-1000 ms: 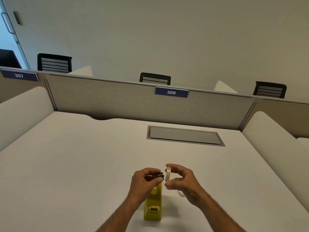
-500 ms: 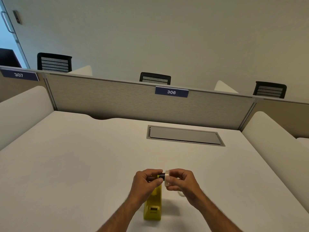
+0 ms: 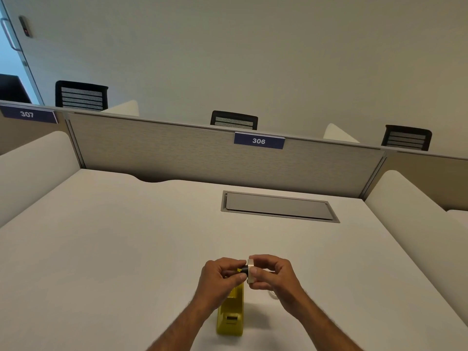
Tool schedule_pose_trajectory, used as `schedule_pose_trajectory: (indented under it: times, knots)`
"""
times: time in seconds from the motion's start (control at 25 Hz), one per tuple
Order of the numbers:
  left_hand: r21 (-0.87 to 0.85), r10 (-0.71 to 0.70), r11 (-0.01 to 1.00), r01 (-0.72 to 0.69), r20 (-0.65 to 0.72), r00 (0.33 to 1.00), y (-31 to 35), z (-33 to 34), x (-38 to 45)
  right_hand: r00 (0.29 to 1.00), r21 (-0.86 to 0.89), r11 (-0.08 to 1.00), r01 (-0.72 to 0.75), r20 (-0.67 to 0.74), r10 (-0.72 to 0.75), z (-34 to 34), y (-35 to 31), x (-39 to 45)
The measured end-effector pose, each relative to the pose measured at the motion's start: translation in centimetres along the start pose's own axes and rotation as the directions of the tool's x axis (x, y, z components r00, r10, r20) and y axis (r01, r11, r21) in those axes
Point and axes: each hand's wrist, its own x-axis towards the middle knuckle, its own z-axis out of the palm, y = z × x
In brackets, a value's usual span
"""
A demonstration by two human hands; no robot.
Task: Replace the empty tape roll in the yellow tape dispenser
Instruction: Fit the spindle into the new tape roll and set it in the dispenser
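Hands: left hand (image 3: 219, 279) pinches one black hub (image 3: 244, 269), right hand (image 3: 272, 276) grips one tape roll (image 3: 250, 271), above one yellow dispenser (image 3: 230, 317).

A pale surface (image 3: 114, 249) fills the lower half of the frame. Set into it, right of centre, lies a grey rectangular hatch (image 3: 278, 206), its lid closed. Behind runs a beige fabric partition (image 3: 164, 153) bearing a blue label reading 306 (image 3: 258, 140); a second label, 307 (image 3: 27, 114), sits at the far left. Rounded cream dividers flank both sides, left (image 3: 33, 163) and right (image 3: 415, 206). Three black mesh chair backs rise above the partition: upper left (image 3: 81, 95), centre (image 3: 234, 120), right (image 3: 406, 137). A plain wall (image 3: 253, 51) spans the top (a door handle (image 3: 7, 34) shows at the upper-left edge).
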Motion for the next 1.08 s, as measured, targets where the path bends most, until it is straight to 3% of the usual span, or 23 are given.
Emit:
schedule_pose_trajectory:
  times: [0.28, 0.56, 0.8, 1.08]
  knots:
    - [0.044, 0.025, 0.999, -0.026, 0.034, 0.999, 0.0, -0.2, 0.1, 0.999, 0.005, 1.000, -0.014, 0.030, 0.014, 0.1, 0.3, 0.0]
    - [-0.072, -0.052, 0.996, 0.056, 0.051, 0.997, -0.5, -0.7, 0.2, 0.998, 0.042, 0.997, -0.063, 0.032, 0.061, 0.3, 0.5, 0.1]
    - [0.007, -0.037, 0.999, 0.037, 0.015, 0.999, -0.6, -1.0, 0.1, 0.995, 0.051, 0.996, -0.068, 0.079, 0.064, 0.7, 1.3, 0.0]
    - [0.036, -0.044, 0.998, 0.044, -0.010, 0.999, -0.9, -1.6, 0.1, 0.994, -0.088, 0.994, -0.066, 0.085, 0.073, 1.2, 1.4, 0.4]
